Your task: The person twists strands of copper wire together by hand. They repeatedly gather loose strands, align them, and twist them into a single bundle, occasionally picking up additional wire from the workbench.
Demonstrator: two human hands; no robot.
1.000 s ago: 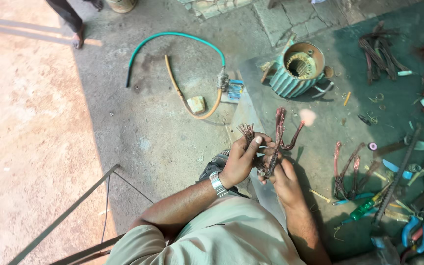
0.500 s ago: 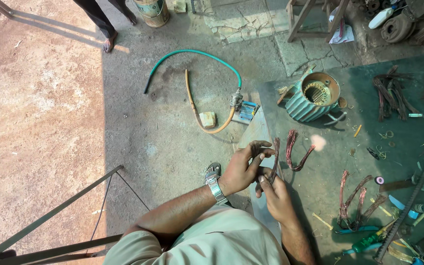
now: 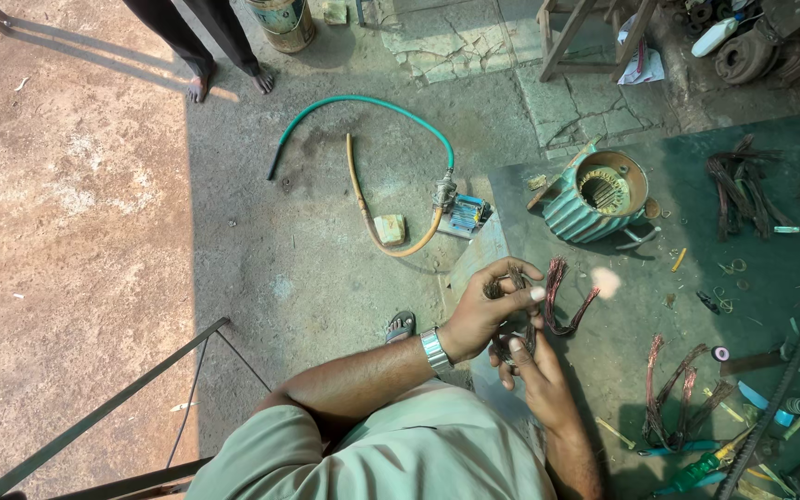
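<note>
The left hand [image 3: 488, 310] and right hand [image 3: 534, 370] both grip a bunch of copper wire [image 3: 548, 301], just below the green motor shell [image 3: 594, 199]. He seems to be sorting strands; gentle pulling fits next.

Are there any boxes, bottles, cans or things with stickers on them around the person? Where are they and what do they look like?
Small blue box: on the ground by the hose joint, rectangular, blue with light stripes.
Tin can: top of the view on the ground near someone's feet, round, greenish-yellow with a label band.
White bottle: top right among dark machine parts, lying tilted, white with a coloured cap.
Crumpled paper: under the wooden stool, white with some red.
No screens or signs visible.
</note>
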